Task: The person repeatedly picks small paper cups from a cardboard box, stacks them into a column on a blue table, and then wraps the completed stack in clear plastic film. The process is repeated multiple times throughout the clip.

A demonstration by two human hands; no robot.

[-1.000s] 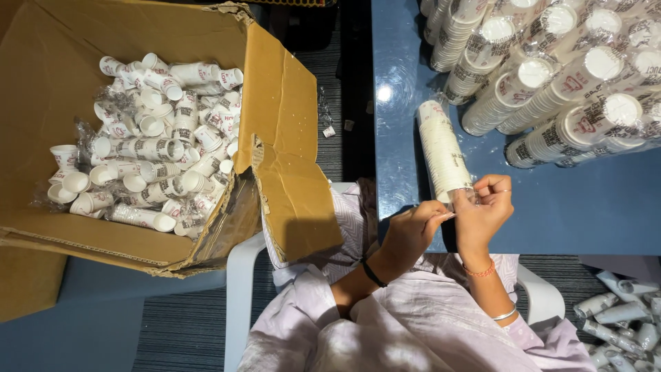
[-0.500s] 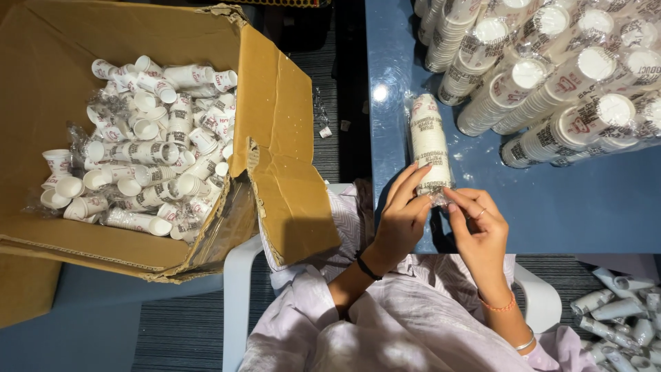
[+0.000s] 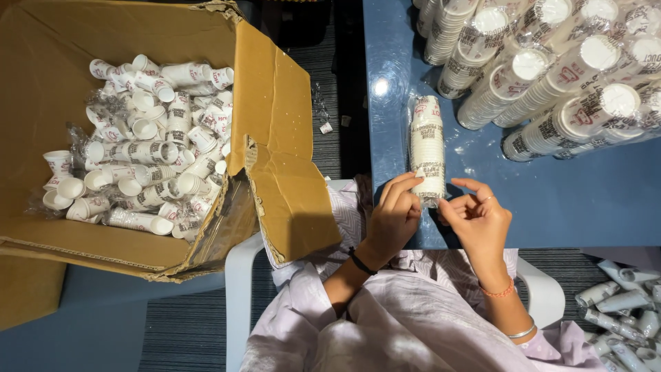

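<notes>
Between both hands (image 3: 441,210), cup stack (image 3: 427,148) points away.

Open cardboard box (image 3: 275,138) full of loose paper cups (image 3: 148,145); wrapped cup stacks (image 3: 551,76) piled on blue table (image 3: 585,200).

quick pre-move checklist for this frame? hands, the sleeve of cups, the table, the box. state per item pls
1. Left hand on the sleeve of cups: ok, fingertips rest on its near end.
2. Right hand at the wrapper: ok, fingers pinch at the near end of the sleeve; how firm the grip is, cannot tell.
3. Sleeve supported: ok, it lies flat on the blue table, lengthwise away from the person.
4. Wrapper sealed or open at the near end: cannot tell, the fingers cover it.
5. Room beside the sleeve: ok, bare table lies between it and the wrapped stacks.
6. Cardboard box open: ok, flaps are open and loose cups lie inside.
</notes>
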